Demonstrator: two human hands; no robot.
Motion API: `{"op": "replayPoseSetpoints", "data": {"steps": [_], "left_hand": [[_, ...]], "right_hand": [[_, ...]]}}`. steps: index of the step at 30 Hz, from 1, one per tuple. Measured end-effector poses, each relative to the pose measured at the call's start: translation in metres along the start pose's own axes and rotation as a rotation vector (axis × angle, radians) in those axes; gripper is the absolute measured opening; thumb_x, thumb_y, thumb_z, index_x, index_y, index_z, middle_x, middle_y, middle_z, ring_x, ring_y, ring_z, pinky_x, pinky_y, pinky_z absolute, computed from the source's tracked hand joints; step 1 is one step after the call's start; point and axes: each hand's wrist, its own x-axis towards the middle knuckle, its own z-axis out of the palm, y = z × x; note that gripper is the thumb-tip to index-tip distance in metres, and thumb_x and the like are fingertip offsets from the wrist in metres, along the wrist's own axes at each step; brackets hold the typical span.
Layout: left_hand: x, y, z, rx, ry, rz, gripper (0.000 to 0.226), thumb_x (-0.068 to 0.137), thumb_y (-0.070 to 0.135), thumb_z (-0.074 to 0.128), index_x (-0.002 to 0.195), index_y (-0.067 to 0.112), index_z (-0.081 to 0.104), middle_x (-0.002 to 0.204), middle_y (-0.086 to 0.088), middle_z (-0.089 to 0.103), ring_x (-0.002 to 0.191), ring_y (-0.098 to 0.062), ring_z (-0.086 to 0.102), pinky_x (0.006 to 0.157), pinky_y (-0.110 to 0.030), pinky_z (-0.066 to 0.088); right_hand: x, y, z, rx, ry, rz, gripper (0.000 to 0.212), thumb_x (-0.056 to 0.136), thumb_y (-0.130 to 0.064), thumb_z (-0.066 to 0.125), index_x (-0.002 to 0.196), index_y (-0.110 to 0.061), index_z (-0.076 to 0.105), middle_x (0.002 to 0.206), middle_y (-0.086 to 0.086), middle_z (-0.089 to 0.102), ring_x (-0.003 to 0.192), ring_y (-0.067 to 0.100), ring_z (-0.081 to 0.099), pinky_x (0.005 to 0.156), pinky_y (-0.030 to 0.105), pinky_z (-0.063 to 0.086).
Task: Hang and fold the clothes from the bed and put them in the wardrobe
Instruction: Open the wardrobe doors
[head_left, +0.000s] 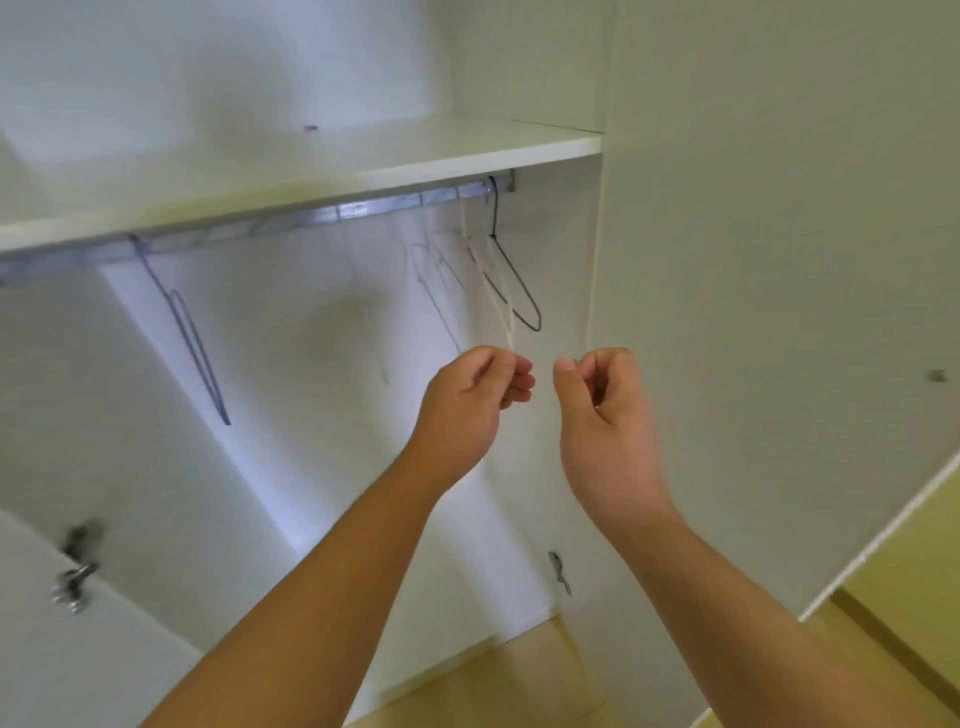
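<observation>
Two bare forearms were raised side by side into the open wardrobe (779, 260). The left hand (467, 405) was held with its fingers curled narrowly inward. The right hand (605, 421) was set just beside it, thumb laid against forefinger. The lower end of a pale hanger (498, 291) was met by the left fingertips, but whether it was pinched could not be told. Nor could it be told whether anything thin was held by the right hand.

Below the arms, a yellowish floor (519, 675) was seen. A keyed lock (72, 577) was fitted on the white door at the left, and a small metal hinge (558, 571) was fixed low on the inner wall.

Farther in, a dark wire hanger (516, 275) was hung close beside the pale one near the right wall, with fainter blurred hangers to their left. A blue-grey hanger (197, 348) was hung well apart at the left. All were carried on a metal rail (311, 218) mounted just under a white shelf (363, 166), and the white back panel (311, 338) was marked with grey smudges.
</observation>
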Motion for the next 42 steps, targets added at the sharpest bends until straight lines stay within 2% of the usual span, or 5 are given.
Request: {"op": "replayPoseSetpoints", "data": {"steps": [7, 11, 21, 26, 42], "left_hand": [[-0.003, -0.064, -0.167, 0.261, 0.574, -0.05, 0.015, 0.101, 0.03, 0.054, 0.091, 0.03, 0.066, 0.087, 0.01, 0.069, 0.079, 0.004, 0.063, 0.071, -0.013, 0.048], [0.017, -0.101, -0.239, 0.308, 0.798, -0.203, 0.017, 0.1, 0.028, 0.058, 0.115, 0.02, 0.059, 0.114, -0.001, 0.064, 0.098, -0.012, 0.063, 0.084, -0.029, 0.051], [0.073, -0.183, -0.288, -0.131, 0.656, -0.806, 0.087, 0.09, 0.076, 0.048, 0.149, 0.013, 0.038, 0.126, -0.005, 0.055, 0.114, -0.033, 0.053, 0.097, -0.046, 0.052], [0.088, -0.198, -0.293, -0.184, 0.645, -0.756, 0.071, 0.086, 0.08, 0.049, 0.118, 0.016, 0.052, 0.098, 0.003, 0.058, 0.086, -0.014, 0.072, 0.055, -0.028, 0.058], [0.071, -0.185, -0.295, -0.051, 0.734, -0.623, 0.062, 0.093, 0.076, 0.038, 0.092, 0.019, 0.064, 0.069, 0.002, 0.061, 0.05, -0.008, 0.052, 0.045, -0.018, 0.048]], "right_hand": [[-0.012, 0.002, 0.13, -0.006, -0.312, 0.078, 0.026, 0.102, -0.035, 0.052, 0.08, -0.024, 0.045, 0.066, -0.01, 0.045, 0.051, 0.0, 0.042, 0.051, 0.011, 0.039], [-0.019, 0.0, 0.179, -0.028, -0.436, 0.105, 0.025, 0.104, -0.036, 0.051, 0.082, -0.026, 0.047, 0.067, -0.01, 0.048, 0.053, -0.005, 0.048, 0.051, 0.008, 0.04], [-0.022, 0.005, 0.227, -0.193, -0.585, 0.111, 0.023, 0.105, -0.043, 0.044, 0.091, -0.026, 0.047, 0.072, -0.011, 0.049, 0.06, 0.001, 0.049, 0.054, 0.002, 0.037], [-0.017, 0.012, 0.232, -0.231, -0.597, 0.123, 0.022, 0.106, -0.044, 0.043, 0.098, -0.024, 0.049, 0.073, -0.012, 0.048, 0.062, 0.002, 0.049, 0.053, 0.004, 0.038], [-0.014, 0.015, 0.255, -0.197, -0.627, 0.159, 0.022, 0.106, -0.044, 0.042, 0.103, -0.024, 0.05, 0.075, -0.009, 0.052, 0.064, 0.003, 0.052, 0.055, 0.001, 0.038]]}}
